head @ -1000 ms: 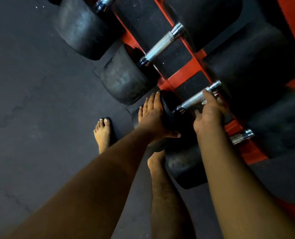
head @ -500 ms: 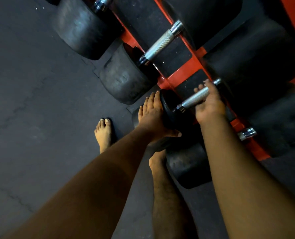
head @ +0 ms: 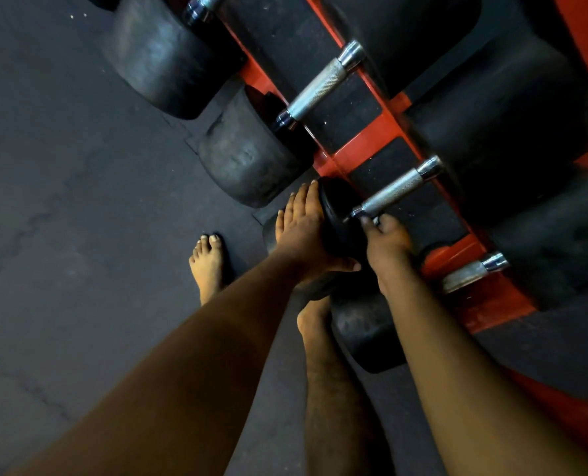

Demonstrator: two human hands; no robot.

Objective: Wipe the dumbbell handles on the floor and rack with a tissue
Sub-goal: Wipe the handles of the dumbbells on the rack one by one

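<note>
A: Dumbbell sits on the red rack, knurled handle bare. Left hand?
B: Left hand lies flat on the near weight head, fingers straight.
A: Right?
B: Right hand is curled at the handle's near end (tissue hidden; can't tell what it pinches). Bare foot on the floor.

Dumbbell handles: knurled metal, rough matt grip w/ glossy chrome collars. Dumbbell heads: dull scuffed rubber. Rack: orange painted metal, semi-gloss. Floor: matt rubber, fine-grained.
</note>
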